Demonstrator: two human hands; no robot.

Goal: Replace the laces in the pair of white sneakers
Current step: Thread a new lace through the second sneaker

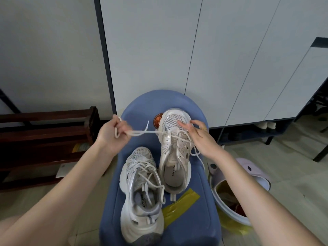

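Pulling flat woven lace (pixel 142 133) w/ left hand (pixel 113 132), mesh-toed sneaker (pixel 174 139)

A home entryway, by the look of it — tall white cabinet doors (pixel 195 50) stand over an open bottom shelf holding pairs of shoes (pixel 266 126), a dark wooden shoe rack (pixel 46 139) sits at the left, and a blue padded stool (pixel 200 183) stands on a pale tiled floor (pixel 287 160) beside a lilac bin (pixel 248 174).
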